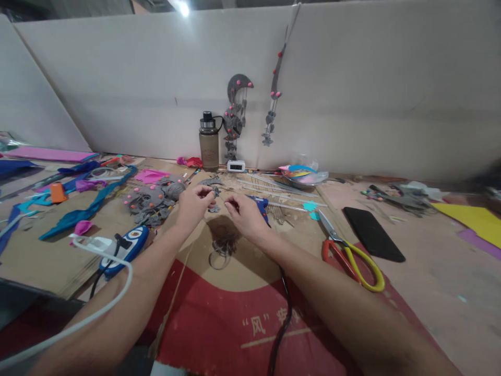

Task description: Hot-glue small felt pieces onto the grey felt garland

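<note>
My left hand (195,205) is closed in a pinch above the cardboard sheet (195,282). Just beyond its fingertips show small grey felt pieces (213,208); whether the fingers hold one is unclear. A short gap to the right, my right hand (246,215) also pinches thumb against forefinger, and anything in it is too small to make out. Below both hands lies a loose bundle of grey-brown cord (224,246). A blue glue gun (261,204) is partly hidden behind my right hand, its black cable (285,308) running toward me.
Scissors (350,254) and a black phone (373,233) lie at right. A grey felt pile (154,201) and a blue-white power strip (125,250) are at left. A bottle (209,142), small clock (236,166) and hanging moon ornaments (237,112) stand along the white partition.
</note>
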`<act>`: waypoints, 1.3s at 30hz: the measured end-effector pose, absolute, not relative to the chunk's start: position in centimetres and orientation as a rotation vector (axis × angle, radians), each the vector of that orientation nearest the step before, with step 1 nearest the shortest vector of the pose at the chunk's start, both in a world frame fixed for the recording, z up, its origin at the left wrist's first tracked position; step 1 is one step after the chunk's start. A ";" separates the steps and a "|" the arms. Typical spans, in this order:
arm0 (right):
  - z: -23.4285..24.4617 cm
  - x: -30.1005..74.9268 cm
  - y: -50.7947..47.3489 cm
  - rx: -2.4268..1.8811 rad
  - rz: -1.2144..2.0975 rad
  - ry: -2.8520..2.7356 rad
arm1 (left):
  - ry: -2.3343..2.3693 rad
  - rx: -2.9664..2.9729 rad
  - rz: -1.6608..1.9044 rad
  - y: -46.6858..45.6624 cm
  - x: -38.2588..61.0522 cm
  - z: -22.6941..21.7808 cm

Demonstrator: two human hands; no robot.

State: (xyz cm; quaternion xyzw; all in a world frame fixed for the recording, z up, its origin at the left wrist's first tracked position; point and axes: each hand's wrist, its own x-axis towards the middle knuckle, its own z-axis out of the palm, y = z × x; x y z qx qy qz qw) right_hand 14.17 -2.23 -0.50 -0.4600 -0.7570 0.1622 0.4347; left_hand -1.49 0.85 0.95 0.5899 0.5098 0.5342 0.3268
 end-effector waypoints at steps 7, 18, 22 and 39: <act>2.1 13.8 -3.4 -1.068 0.579 -1.848 | 1.114 1.129 1.719 3.0 -3.2 0.9; 8.7 16.0 -6.8 -0.802 1.253 -1.533 | 0.975 0.828 1.766 2.9 -3.8 1.8; 10.7 16.6 -8.9 -0.651 1.336 -1.518 | 0.962 0.807 1.792 3.5 -4.7 1.4; 9.6 17.0 -9.1 -0.588 1.080 -2.721 | 0.993 0.859 1.757 3.6 -4.9 0.9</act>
